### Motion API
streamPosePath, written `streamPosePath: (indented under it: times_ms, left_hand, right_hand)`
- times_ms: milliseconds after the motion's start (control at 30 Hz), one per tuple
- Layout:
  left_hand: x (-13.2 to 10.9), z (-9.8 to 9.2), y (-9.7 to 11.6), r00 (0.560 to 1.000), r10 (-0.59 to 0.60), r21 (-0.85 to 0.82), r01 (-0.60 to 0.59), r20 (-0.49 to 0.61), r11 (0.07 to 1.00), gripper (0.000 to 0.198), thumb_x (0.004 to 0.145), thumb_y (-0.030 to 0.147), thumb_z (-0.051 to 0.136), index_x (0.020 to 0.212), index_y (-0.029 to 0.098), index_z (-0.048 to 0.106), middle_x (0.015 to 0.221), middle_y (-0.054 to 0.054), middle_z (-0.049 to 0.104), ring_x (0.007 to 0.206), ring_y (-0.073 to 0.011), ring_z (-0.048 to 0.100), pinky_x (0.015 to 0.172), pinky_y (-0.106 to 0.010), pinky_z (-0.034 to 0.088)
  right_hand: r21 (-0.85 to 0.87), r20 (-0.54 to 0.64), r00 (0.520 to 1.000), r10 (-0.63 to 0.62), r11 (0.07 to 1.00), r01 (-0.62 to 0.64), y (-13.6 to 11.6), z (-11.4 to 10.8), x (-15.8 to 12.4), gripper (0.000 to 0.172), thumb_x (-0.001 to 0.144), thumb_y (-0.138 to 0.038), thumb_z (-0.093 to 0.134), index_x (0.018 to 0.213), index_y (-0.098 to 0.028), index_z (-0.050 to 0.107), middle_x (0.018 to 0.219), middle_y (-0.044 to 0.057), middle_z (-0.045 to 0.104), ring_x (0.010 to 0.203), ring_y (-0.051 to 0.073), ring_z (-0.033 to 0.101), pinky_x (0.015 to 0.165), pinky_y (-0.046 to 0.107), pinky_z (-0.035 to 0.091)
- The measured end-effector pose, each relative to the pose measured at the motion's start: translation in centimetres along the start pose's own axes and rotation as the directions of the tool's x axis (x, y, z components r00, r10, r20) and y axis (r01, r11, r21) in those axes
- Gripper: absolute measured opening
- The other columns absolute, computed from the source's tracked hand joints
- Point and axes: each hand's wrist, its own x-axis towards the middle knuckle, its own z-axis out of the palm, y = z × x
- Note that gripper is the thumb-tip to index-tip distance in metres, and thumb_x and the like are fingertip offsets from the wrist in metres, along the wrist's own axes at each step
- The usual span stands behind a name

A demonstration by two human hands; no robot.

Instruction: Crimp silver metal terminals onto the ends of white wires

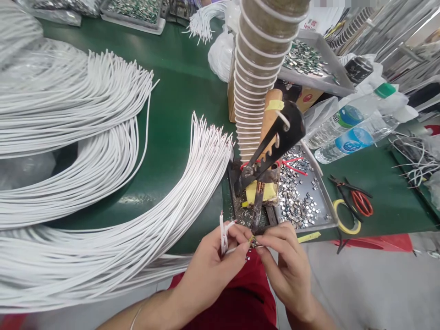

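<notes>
My left hand [220, 256] is closed around several short white cables [224, 233], whose stripped ends stick up above the fingers. My right hand [287, 261] is closed in a pinch, facing the left fingertips. Between the two hands is a tiny green-and-metal part [253, 242], mostly covered by the fingers. Just above it the dark tip of a soldering iron [257, 213] points down; the iron is held in a black metal bracket [278, 142]. A large bundle of white cables [192, 183] lies to the left, its stripped ends beside the bracket.
A ribbed hose [257, 68] rises behind the iron. The tray [321, 176] at right holds many small metal connectors. Pliers [347, 192], yellow tape [343, 224] and plastic bottles [354, 140] lie further right. More cable bundles [85, 101] cover the left of the green table [178, 73].
</notes>
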Motion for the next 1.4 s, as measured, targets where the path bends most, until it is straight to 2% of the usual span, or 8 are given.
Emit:
streamPosePath:
  times_ms: [67,233,367,667,967,1133,1267,1400]
  left_hand:
    - [0.0,0.0,0.0,1.000,-0.012,-0.013,0.012,-0.015,1.000,0.017,0.091,0.023,0.074,0.079,0.020,0.062,0.094,-0.002,0.070,0.087,-0.0176,0.063,0.086,-0.029,0.050]
    - [0.3,0.1,0.5,0.999,-0.026,-0.007,0.026,-0.035,1.000,0.015,0.089,0.021,0.075,0.079,0.020,0.064,0.097,-0.002,0.071,0.089,-0.0171,0.065,0.088,-0.028,0.049]
    - [0.8,0.0,0.6,0.996,-0.048,-0.017,0.047,-0.069,0.999,0.018,0.086,0.022,0.077,0.076,0.020,0.063,0.096,-0.001,0.071,0.087,-0.0165,0.063,0.085,-0.027,0.048]
    - [1.1,0.0,0.9,0.997,-0.024,-0.054,0.020,-0.072,0.998,0.021,0.085,0.023,0.078,0.073,0.019,0.061,0.093,0.000,0.068,0.082,-0.0150,0.061,0.083,-0.027,0.047]
    - [0.5,0.4,1.4,0.995,0.022,0.032,-0.019,-0.093,0.999,0.012,0.084,0.019,0.074,0.077,0.021,0.064,0.095,-0.003,0.073,0.092,-0.0189,0.069,0.089,-0.029,0.054]
    - [0.3,0.5,1.1,0.995,0.032,0.056,-0.027,-0.090,0.998,0.012,0.085,0.020,0.073,0.077,0.021,0.064,0.094,-0.004,0.074,0.090,-0.0191,0.069,0.089,-0.029,0.056]
    - [0.2,0.3,0.5,0.999,0.008,0.066,-0.005,-0.050,0.998,0.013,0.087,0.021,0.072,0.077,0.020,0.063,0.092,-0.004,0.072,0.086,-0.0192,0.066,0.084,-0.030,0.055]
    - [-0.1,0.4,-0.3,1.000,0.017,0.092,-0.016,-0.013,0.996,0.015,0.093,0.021,0.067,0.079,0.020,0.062,0.088,-0.002,0.069,0.082,-0.0183,0.062,0.080,-0.029,0.052]
  right_hand:
    - [-0.050,-0.015,1.000,-0.013,0.999,0.013,-0.1,-0.1,-0.2,0.033,0.097,-0.001,0.062,0.120,-0.023,0.071,0.094,0.003,0.067,0.083,0.017,0.062,0.077,0.034,0.056]
    - [-0.139,-0.091,0.995,-0.041,0.990,0.028,-0.2,0.1,-0.6,0.030,0.097,-0.001,0.061,0.117,-0.022,0.066,0.106,0.006,0.075,0.096,0.020,0.075,0.084,0.037,0.063]
    - [-0.171,-0.107,0.989,-0.099,0.982,0.080,-0.4,0.5,-0.2,0.031,0.095,0.001,0.063,0.114,-0.022,0.064,0.105,0.006,0.078,0.091,0.019,0.078,0.078,0.035,0.065]
    - [-0.242,-0.124,0.983,-0.136,0.965,0.103,-0.4,0.6,0.0,0.030,0.093,0.001,0.067,0.113,-0.021,0.066,0.106,0.008,0.080,0.091,0.020,0.079,0.076,0.036,0.066]
    - [-0.279,-0.106,0.977,-0.187,0.948,0.151,-0.6,1.0,0.3,0.030,0.094,-0.002,0.066,0.117,-0.021,0.064,0.101,0.007,0.074,0.089,0.019,0.074,0.074,0.033,0.065]
    - [-0.162,-0.093,0.992,-0.081,0.985,0.065,-0.5,0.6,-0.1,0.025,0.096,-0.004,0.062,0.112,-0.023,0.061,0.103,0.005,0.066,0.091,0.018,0.069,0.075,0.033,0.062]
    - [-0.128,-0.110,0.991,-0.071,0.990,0.057,-0.2,-0.3,-0.3,0.023,0.094,-0.004,0.063,0.106,-0.023,0.063,0.102,0.003,0.060,0.089,0.019,0.061,0.081,0.038,0.057]
    - [-0.132,-0.052,0.999,-0.011,0.991,0.004,-0.2,-0.9,-0.5,0.029,0.095,-0.009,0.069,0.119,-0.024,0.066,0.104,0.004,0.057,0.091,0.020,0.058,0.080,0.038,0.054]
